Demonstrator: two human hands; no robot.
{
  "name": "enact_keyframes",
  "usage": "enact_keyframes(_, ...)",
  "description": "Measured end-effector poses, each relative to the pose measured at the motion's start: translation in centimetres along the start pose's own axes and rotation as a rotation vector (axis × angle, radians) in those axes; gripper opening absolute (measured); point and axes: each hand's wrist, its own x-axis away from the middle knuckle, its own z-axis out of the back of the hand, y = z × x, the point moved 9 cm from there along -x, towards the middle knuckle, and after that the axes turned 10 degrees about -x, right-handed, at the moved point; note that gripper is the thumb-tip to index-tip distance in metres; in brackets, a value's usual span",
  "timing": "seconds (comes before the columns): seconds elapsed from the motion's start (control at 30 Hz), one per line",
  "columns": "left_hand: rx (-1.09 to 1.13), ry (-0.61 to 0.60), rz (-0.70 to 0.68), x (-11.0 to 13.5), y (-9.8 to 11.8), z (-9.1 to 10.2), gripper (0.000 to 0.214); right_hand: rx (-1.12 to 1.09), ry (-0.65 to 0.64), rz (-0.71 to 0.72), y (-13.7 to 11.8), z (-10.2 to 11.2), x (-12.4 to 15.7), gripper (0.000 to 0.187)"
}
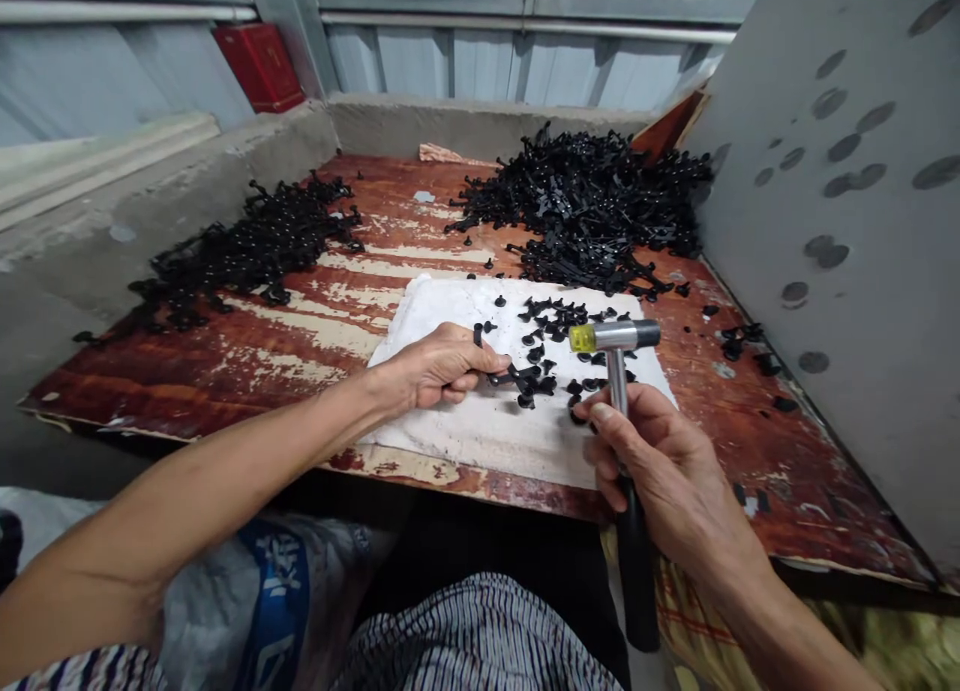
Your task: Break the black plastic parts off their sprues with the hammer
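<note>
Over the white pad (480, 436), I see my left hand (439, 369) pinching a black clip strip (521, 379); my right hand (664, 466) grips the hammer (618, 337) upright.

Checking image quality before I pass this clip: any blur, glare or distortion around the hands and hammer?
Head view: soft, even light; left hand, pinching a black part, and right hand are sharp. Head view: mild sheen on the hammer head, no blown glare. Head view: wide-angle bending toward the edges; the pile of black parts merges into a dark mass.
</note>
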Motion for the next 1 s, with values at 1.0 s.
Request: enact_keyframes(1.0,-0.089,-0.026,0.091,-2.1,0.7,0.3,0.019,-0.091,0.002,-0.089,1.7,1.2,1.4,0.031)
